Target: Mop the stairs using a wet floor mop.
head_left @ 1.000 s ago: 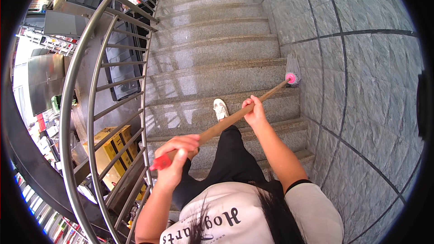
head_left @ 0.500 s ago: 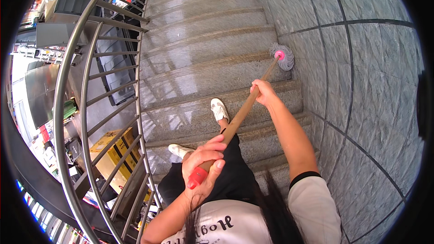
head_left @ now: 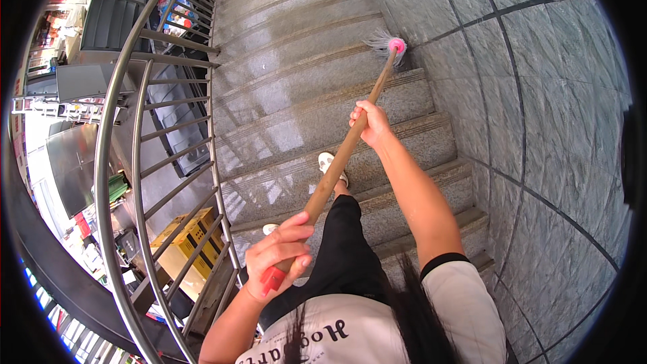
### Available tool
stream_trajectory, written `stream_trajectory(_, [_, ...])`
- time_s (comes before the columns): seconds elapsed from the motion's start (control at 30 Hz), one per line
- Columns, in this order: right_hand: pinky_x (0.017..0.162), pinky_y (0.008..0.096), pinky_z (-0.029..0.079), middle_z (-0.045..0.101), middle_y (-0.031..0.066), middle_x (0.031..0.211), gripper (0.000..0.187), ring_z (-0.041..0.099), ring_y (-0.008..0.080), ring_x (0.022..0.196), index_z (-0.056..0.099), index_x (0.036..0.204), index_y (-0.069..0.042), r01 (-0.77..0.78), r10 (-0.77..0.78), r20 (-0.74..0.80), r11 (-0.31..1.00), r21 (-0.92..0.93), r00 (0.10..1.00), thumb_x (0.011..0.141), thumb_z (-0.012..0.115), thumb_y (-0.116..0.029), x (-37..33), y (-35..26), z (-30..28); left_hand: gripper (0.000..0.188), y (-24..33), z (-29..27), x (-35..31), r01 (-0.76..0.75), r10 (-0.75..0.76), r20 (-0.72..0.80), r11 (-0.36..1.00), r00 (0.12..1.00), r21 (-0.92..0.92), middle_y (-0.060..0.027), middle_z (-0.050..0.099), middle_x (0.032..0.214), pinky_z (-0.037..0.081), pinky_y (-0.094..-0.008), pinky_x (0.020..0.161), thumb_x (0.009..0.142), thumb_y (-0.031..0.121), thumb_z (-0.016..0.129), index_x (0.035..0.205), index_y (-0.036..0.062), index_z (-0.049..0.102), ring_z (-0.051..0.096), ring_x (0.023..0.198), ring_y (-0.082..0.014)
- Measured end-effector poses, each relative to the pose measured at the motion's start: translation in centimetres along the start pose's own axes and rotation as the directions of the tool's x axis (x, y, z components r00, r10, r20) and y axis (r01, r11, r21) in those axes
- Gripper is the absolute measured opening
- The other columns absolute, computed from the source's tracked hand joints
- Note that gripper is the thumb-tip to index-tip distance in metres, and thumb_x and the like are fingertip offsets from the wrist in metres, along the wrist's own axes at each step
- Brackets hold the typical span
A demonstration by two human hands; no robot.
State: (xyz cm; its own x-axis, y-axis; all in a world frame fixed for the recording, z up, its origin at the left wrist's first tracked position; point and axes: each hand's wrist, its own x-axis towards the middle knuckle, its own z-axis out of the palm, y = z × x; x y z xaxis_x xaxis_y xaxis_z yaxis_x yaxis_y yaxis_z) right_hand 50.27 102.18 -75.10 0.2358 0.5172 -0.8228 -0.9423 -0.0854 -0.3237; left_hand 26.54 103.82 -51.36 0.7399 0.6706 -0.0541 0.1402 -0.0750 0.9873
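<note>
Farther up the stairs (head_left: 283, 104) and a little to the left than half a second ago, a mop head (head_left: 396, 46) with a pink hub sits beside the foot of a tiled grey wall (head_left: 552, 114), its pale strands flared leftward. Both of the person's hands are closed on the wooden handle (head_left: 337, 168): the left hand (head_left: 278, 256) around the lower end, next to a red cap (head_left: 273, 278), the right hand (head_left: 373, 123) well apart, farther up toward the mop head. Whether the strands press on the step cannot be told. Mopping looks under way rather than finished; glossy patches lie on treads toward the metal railing (head_left: 104, 162) (water or mere daylight, it is hard to say), so which steps are done and which are left is unclear. Large dark lettering, upside down to the camera, crosses the front of the person's pale shirt (head_left: 377, 323), partly covered by hair. Beyond the railing, a yellow carton (head_left: 178, 257) bears black printing too small to read. No writing can be made out on the handle.
</note>
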Motion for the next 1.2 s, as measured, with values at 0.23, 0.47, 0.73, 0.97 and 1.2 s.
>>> stream_trajectory(0.23, [0.051,0.0333,0.04,0.044,0.0058,0.057,0.016,0.046,0.0159,0.054,0.043,0.062,-0.004,0.042,-0.048,0.053,0.994,0.103,0.997,0.075,0.05,-0.011,-6.6,1.0,3.3,0.013,3.3,-3.3,-3.3,-0.025,0.024,-0.063,0.999,0.998,-0.019,-0.0173,0.058,0.081,0.042,-0.042,0.082,0.068,0.009,0.065,0.07,0.0012,0.055,0.054,0.091,-0.0313])
stream_trajectory(0.47, [0.049,0.03,0.043,0.046,0.0066,0.061,0.013,0.05,0.0169,0.052,0.043,0.068,-0.002,0.092,-0.087,-0.074,0.994,0.061,0.993,0.075,0.051,-0.009,-10.8,5.5,3.4,0.031,2.9,-6.0,-7.6,0.071,-0.149,-0.363,0.973,0.92,-0.22,-0.0141,0.056,0.075,0.04,-0.0422,0.082,0.069,0.031,0.065,0.066,0.0038,0.05,0.054,0.084,-0.028])
stream_trajectory(0.73, [0.042,0.0272,0.043,0.046,0.0059,0.057,0.011,0.05,0.0168,0.05,0.042,0.07,-0.002,-0.278,0.165,-0.425,0.935,-0.22,0.89,0.074,0.05,-0.008,-2.5,9.8,-7.2,0.072,1.9,-7.3,-3.9,0.647,-0.681,0.199,0.732,0.705,0.213,-0.0118,0.044,0.113,0.039,-0.0327,0.082,0.061,0.023,0.072,0.117,0.0012,0.031,0.047,0.101,-0.022])
stream_trajectory(0.97, [0.039,0.0314,0.041,0.043,0.0058,0.056,0.016,0.046,0.016,0.044,0.035,0.079,-0.003,-0.108,0.108,-0.333,0.994,0.02,0.937,0.074,0.05,-0.008,-3.2,14.3,-9.4,0.027,-6.6,-5.4,-7.6,0.687,-0.926,0.345,0.351,0.153,0.637,-0.0021,0.049,0.066,0.04,-0.0262,0.046,0.076,0.022,0.057,0.088,0.0027,0.043,0.049,0.053,-0.0137])
stream_trajectory(1.2, [0.033,0.0359,0.041,0.042,0.0097,0.062,0.016,0.046,0.0188,0.042,0.032,0.082,0.0,-0.223,-0.021,-0.433,0.833,-0.505,0.901,0.071,0.043,-0.004,0.1,14.2,-11.7,0.015,-9.5,1.1,-15.0,0.975,-0.897,0.416,0.067,0.151,-0.211,0.0009,0.04,0.053,0.027,-0.0198,0.031,0.079,0.013,0.052,0.087,0.0027,0.043,0.034,0.037,-0.0064])
